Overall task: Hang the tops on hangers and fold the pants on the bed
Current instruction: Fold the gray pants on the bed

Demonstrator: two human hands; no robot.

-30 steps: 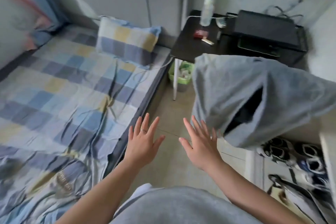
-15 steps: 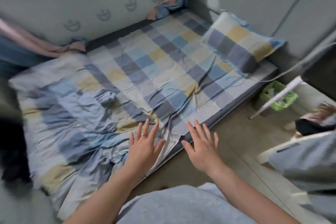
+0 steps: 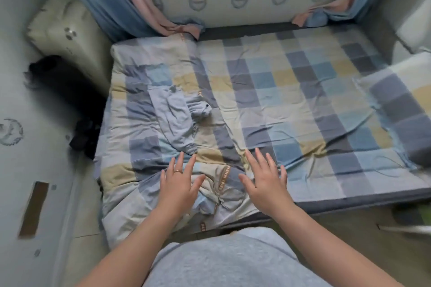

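Observation:
A crumpled pale blue garment (image 3: 177,116) lies on the left part of the bed (image 3: 279,91), which has a blue, grey and yellow checked sheet. My left hand (image 3: 179,184) hovers over the rumpled near edge of the sheet, fingers spread and straight, a ring on one finger, just below the garment. My right hand (image 3: 265,182) is held beside it, also flat with spread fingers and empty. Neither hand holds anything. No hanger is in view.
A checked pillow (image 3: 401,105) lies at the bed's right end. Blue and pink curtains (image 3: 130,0) hang at the back corners. A dark heap of fabric (image 3: 65,91) sits left of the bed beside a pale cushion (image 3: 63,30). Bare floor runs along the bed's near edge.
The view has swung left from the desk and hanging grey top to face the bed squarely. Both hands stay open and now sit over the bed's near edge.

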